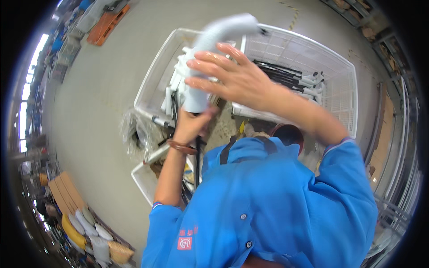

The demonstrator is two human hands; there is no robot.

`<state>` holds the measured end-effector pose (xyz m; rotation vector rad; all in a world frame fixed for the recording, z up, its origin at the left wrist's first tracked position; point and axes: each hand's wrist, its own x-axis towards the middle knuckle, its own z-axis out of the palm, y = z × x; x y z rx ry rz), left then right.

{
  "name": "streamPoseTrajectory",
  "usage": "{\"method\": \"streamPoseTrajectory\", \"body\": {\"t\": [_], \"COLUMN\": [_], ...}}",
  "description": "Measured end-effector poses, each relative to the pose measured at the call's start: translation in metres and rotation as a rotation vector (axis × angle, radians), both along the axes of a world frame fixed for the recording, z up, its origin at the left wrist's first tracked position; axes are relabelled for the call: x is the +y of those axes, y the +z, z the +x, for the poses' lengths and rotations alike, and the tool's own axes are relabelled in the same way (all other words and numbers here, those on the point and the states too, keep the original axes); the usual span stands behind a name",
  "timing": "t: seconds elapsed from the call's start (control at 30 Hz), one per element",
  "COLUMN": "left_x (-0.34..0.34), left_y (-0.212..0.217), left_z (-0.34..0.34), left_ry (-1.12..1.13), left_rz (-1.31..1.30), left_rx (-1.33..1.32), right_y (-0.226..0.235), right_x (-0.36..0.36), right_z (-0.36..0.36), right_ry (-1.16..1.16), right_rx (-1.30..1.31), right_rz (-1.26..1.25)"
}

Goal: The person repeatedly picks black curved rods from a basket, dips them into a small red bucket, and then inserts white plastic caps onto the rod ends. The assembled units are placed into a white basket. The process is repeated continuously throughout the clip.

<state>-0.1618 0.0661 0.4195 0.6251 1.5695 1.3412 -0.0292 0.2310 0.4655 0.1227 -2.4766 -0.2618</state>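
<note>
A thick white curved tube, bent over at its top with a small dark piece at the far tip, stands raised in front of me. My left hand is closed around its lower end, and a thin black rod shows below that hand. The fingers of my right hand are stretched out across the tube's side; whether they press on it I cannot tell. Behind the tube, a white crate holds several white pieces. The tube's upper part is blurred.
To the right, a white mesh crate contains black rods with white curved ends. Clear plastic wrap lies at the left crate's near corner. A smaller white bin sits by my left forearm. Shelving lines the right side.
</note>
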Motion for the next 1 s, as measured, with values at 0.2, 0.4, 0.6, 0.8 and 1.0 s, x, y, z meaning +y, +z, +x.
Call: {"method": "streamPoseTrajectory", "body": {"t": [0.2, 0.4, 0.6, 0.8, 1.0], "left_x": [0.144, 0.262, 0.088, -0.195, -0.278], "left_y": [0.079, -0.010, -0.276, -0.300, -0.299], "left_z": [-0.004, 0.068, 0.056, 0.009, 0.017], "left_ry": [0.091, -0.089, -0.325, 0.621, 0.791], "left_rz": [0.599, 0.568, -0.309, -1.178, -0.996], "left_rx": [0.135, -0.118, -0.189, -0.305, -0.329], "right_y": [-0.048, -0.114, -0.256, -0.409, -0.489], "right_x": [0.012, 0.136, 0.159, 0.204, 0.216], "right_z": [0.011, 0.119, 0.301, 0.295, 0.240], "right_ry": [0.055, -0.561, -0.953, -0.888, -0.985], "right_rx": [-0.228, -0.068, -0.736, -1.114, -1.291], "right_rz": [-1.394, -1.196, -0.913, -0.849, -0.496]}}
